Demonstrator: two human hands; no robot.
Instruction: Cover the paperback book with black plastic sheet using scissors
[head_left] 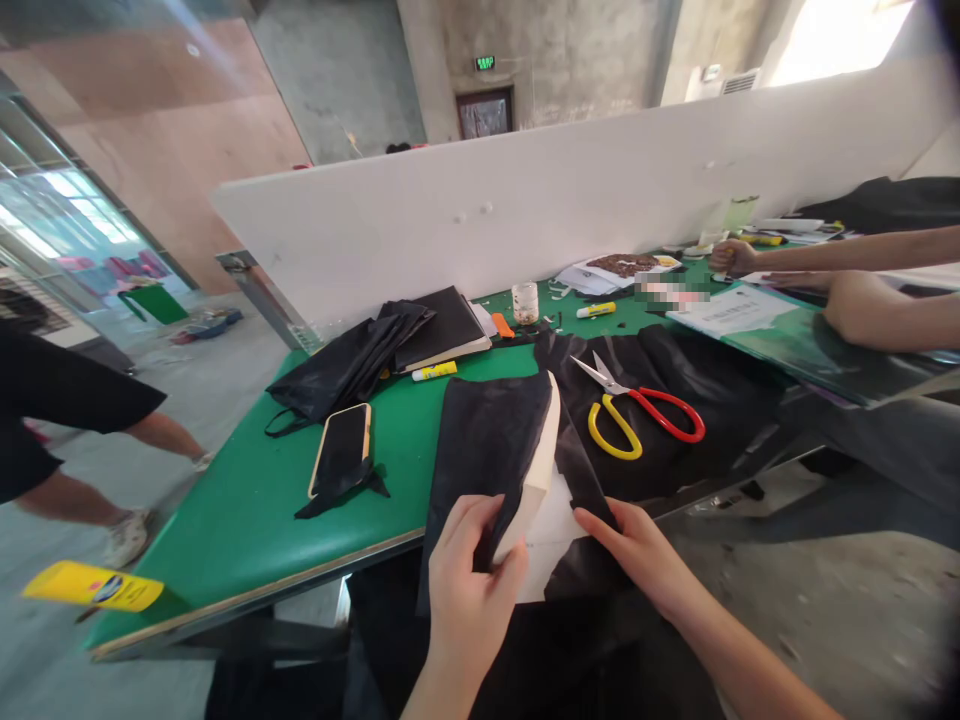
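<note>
A thick book (541, 455) with cream page edges lies partly opened at the table's front edge, wrapped in black sheet material (480, 430). My left hand (474, 585) grips its page block and black cover, thumb on the page edges. On the other side, my right hand (637, 548) pinches the black flap (585, 455) beside a white inner page (551, 560). Just beyond that hand, scissors (616, 390) with one yellow and one red handle lie with blades slightly apart on a spread of black material (720, 385).
Left on the green table (247, 520) are a phone (343, 450), folded black pieces (337, 360), a black book (442, 325) and glue sticks (435, 372). A yellow bottle (97, 587) sits at the left corner. A co-worker's arms (870, 305) rest over a green folder (810, 340). A white partition (525, 210) stands behind.
</note>
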